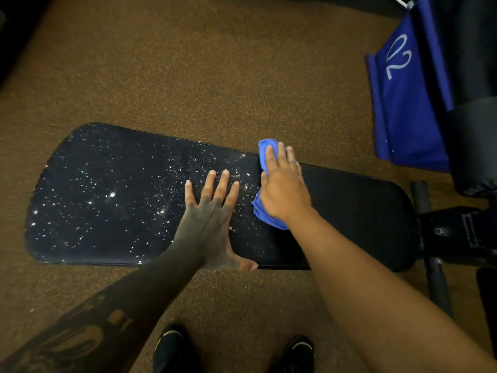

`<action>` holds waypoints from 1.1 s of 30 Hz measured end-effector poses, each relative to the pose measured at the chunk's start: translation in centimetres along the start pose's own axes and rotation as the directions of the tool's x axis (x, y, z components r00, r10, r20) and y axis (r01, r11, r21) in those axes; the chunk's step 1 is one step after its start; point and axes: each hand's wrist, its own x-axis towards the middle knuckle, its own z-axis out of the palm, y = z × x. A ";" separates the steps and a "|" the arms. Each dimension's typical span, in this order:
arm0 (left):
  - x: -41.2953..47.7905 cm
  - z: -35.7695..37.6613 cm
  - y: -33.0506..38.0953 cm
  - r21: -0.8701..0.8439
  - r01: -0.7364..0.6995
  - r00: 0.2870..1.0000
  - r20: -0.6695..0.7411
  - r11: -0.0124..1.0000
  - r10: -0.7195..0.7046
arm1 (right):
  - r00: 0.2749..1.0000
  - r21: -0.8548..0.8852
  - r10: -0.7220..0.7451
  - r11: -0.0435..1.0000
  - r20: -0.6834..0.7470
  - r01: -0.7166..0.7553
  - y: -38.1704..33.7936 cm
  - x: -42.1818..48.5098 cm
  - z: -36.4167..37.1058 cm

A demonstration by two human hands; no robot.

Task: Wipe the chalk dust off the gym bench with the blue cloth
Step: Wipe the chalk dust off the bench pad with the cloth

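Black padding: we see the gym bench [349,211] lying across the view on a brown speckled floor [188,76], its wide end at the left and its narrow end at the right.
Chalk dust: white specks [113,195] cover the left half of the bench, thickest near the middle; the right half looks dark and clean.
Blue cloth: the blue cloth [265,149] lies bunched on the bench near its far edge, at the border between the dusty part and the clean part.
Right hand: our right hand [282,184] presses flat on the cloth, fingers together; blue shows beyond the fingertips and below the wrist.
Left hand: our left hand [212,219] is open, fingers spread, palm down on the dusty part, just beside the cloth; the thumb is at the near edge of the bench.
Shoes: two black shoes [172,348] stand on the floor at the bottom.
Upper right: a blue panel [403,103] with white figures is there.
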 end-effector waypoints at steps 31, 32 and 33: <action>-1.4 0.0 -4.2 0.027 0.009 0.999 0.037 1.000 -0.010 | 0.992 -0.012 -0.122 0.992 0.023 0.122 -7.5 1.5 1.5; -1.4 0.0 -4.2 0.028 0.007 0.999 0.037 1.000 -0.008 | 0.980 -0.023 -0.195 0.980 0.043 0.196 -7.4 0.8 1.7; -1.4 0.0 -4.3 0.028 0.008 0.999 0.036 1.000 -0.009 | 0.968 -0.030 -0.245 0.969 0.052 0.246 -6.8 0.0 1.6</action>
